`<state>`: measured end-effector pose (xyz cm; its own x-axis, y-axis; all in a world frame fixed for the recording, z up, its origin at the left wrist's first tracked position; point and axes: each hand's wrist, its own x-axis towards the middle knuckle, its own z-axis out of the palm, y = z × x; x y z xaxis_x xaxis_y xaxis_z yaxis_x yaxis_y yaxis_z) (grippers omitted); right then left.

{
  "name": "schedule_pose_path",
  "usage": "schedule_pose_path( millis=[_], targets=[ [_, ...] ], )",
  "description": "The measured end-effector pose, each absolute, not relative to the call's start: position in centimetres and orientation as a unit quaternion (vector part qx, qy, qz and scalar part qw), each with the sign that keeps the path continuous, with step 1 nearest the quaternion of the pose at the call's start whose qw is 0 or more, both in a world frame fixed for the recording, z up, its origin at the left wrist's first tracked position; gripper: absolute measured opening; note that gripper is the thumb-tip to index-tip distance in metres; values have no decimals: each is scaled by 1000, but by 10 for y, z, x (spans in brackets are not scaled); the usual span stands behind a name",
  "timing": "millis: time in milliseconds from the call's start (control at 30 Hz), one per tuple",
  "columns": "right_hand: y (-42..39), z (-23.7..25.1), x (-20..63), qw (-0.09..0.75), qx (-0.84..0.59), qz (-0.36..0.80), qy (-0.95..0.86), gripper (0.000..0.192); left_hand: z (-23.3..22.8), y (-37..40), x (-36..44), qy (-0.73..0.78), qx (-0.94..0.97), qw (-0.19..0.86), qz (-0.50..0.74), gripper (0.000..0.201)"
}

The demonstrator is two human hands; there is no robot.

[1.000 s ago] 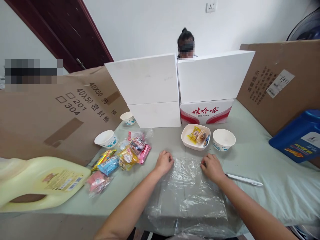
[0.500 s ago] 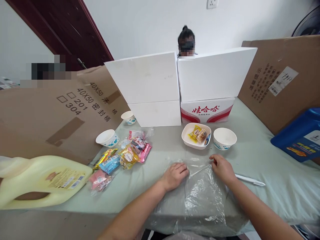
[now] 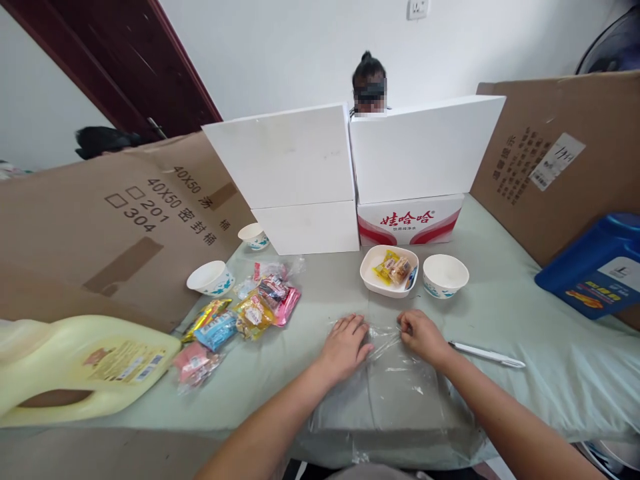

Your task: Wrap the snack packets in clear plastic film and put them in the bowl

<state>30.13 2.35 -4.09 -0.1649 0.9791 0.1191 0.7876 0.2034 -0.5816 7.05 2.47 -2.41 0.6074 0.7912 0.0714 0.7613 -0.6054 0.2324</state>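
Lower centre: clear plastic film [image 3: 395, 400], draped over the near table edge [image 3: 190, 413], is pinched by right hand [image 3: 423, 337], overlaid by flat left hand [image 3: 345, 347], thumb apart.

- The plastic sheet [image 3: 395, 393] is looking clear, with whitish glints.
- The tablecloth [image 3: 555, 387] is showing plain grey-green.
- The rightmost bowl [image 3: 446, 276] is wearing blue-green motifs on white.
- The lettered box [image 3: 407, 230] is displaying red script and curved red bands on white.
- The handled jug [image 3: 67, 357] is showing pale, creamy yellow.
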Motion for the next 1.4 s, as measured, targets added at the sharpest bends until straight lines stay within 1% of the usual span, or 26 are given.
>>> schedule_pose_path(
  millis=[100, 167, 267, 333, 400, 467, 567, 600, 633, 700, 800, 867, 933, 1000, 1067, 1100, 1167, 1233, 1300, 1367, 1400],
  targets=[
    [27, -43, 307, 246, -602, 227, -725, 11, -23, 17, 75, 439, 889, 94, 85, 42],
    [30, -43, 322, 247, -615, 229, -712, 6, -28, 16, 75, 438, 890, 106, 65, 48],
    [33, -38, 355, 255, -649, 198, -689, 3, -35, 20, 68, 455, 882, 113, 39, 60],
    [30, -31, 376, 263, -673, 162, -672, 8, -37, 24, 64, 468, 876, 110, 24, 65],
    [21, -21, 388, 271, -687, 130, -662, 18, -36, 27, 63, 472, 875, 105, 10, 65],
    [8, -10, 385, 276, -653, 128, -694, 35, -35, 30, 64, 467, 879, 101, 1, 66],
    [-13, 2, 362, 248, -490, 183, -815, 77, -36, 36, 67, 454, 886, 95, -5, 67],
    [-18, 4, 353, 232, -436, 201, -846, 87, -35, 38, 68, 449, 889, 94, -4, 68],
    [-21, 4, 344, 220, -405, 212, -862, 94, -35, 39, 68, 443, 892, 92, -3, 68],
    [-20, 3, 331, 225, -413, 211, -857, 97, -32, 41, 67, 430, 899, 86, 3, 68],
    [-9, 1, 317, 276, -458, 163, -829, 93, -25, 41, 69, 413, 908, 67, 27, 64],
    [1, 4, 308, 288, -443, 101, -843, 85, -21, 40, 73, 407, 910, 58, 44, 63],
    [9, 10, 298, 263, -401, 37, -877, 73, -18, 39, 77, 404, 911, 60, 57, 61],
    [12, 17, 292, 224, -351, 17, -909, 53, -17, 41, 78, 400, 909, 77, 81, 56],
    [10, 24, 293, 195, -321, 64, -925, 30, -16, 44, 71, 403, 895, 132, 136, 47],
    [6, 26, 297, 183, -317, 101, -925, 23, -14, 46, 63, 407, 877, 186, 175, 42],
    [-5, 28, 311, 158, -329, 175, -914, 17, -10, 50, 41, 410, 822, 316, 238, 39],
    [-20, 28, 329, 141, -353, 232, -896, 14, -3, 48, 15, 393, 777, 421, 255, 49],
    [-35, 26, 344, 136, -375, 282, -873, 13, 5, 40, -8, 347, 777, 482, 210, 59],
    [-46, 23, 354, 139, -397, 335, -843, 14, 11, 26, -22, 262, 791, 541, 114, 64],
    [-50, 21, 357, 140, -409, 362, -826, 17, 13, 17, -25, 228, 799, 552, 68, 71]
  ],
)
